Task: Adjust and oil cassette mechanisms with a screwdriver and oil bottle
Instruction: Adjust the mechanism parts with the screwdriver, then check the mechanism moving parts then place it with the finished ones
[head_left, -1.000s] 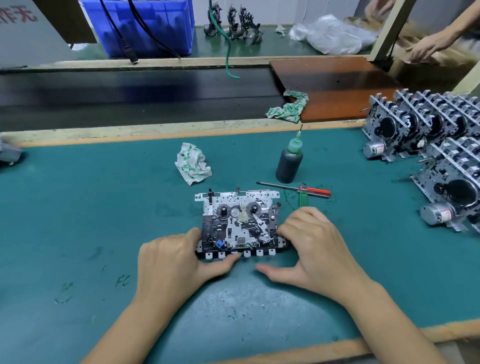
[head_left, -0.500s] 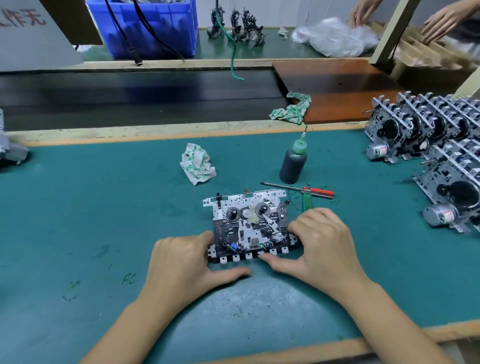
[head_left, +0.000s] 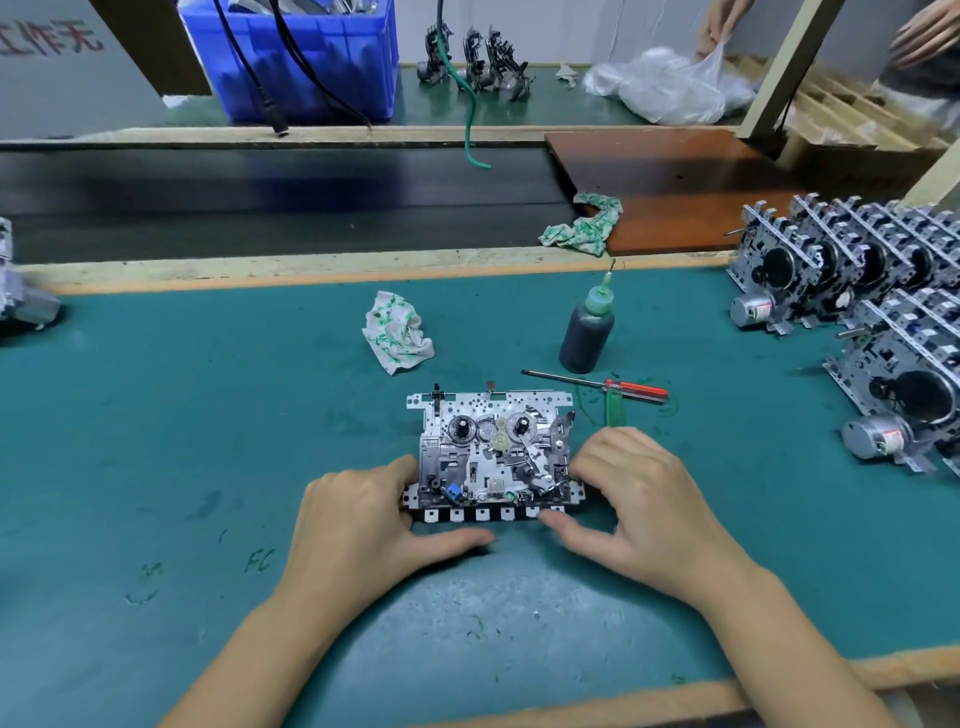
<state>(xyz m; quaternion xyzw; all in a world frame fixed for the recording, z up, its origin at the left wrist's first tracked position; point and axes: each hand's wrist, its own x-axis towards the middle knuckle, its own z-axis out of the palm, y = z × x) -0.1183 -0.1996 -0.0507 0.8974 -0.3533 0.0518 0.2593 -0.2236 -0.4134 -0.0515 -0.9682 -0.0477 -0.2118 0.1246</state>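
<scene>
Both hands, left hand (head_left: 363, 519) and right hand (head_left: 639, 499), grip the silver metal cassette mechanism (head_left: 493, 457); red-handled screwdriver (head_left: 597, 385) and dark oil bottle (head_left: 587, 332) lie untouched, adjustment and oiling apparently pending.

Left hand (head_left: 363, 525) and right hand (head_left: 644, 499) grip the cassette mechanism (head_left: 493, 452) on the green mat (head_left: 156, 415).

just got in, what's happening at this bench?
A person holds a flat metal cassette mechanism on the teal mat, left hand on its left edge, right hand on its right. The red-handled screwdriver and dark oil bottle with green nozzle sit untouched just beyond it. More mechanisms are stacked at right.
</scene>
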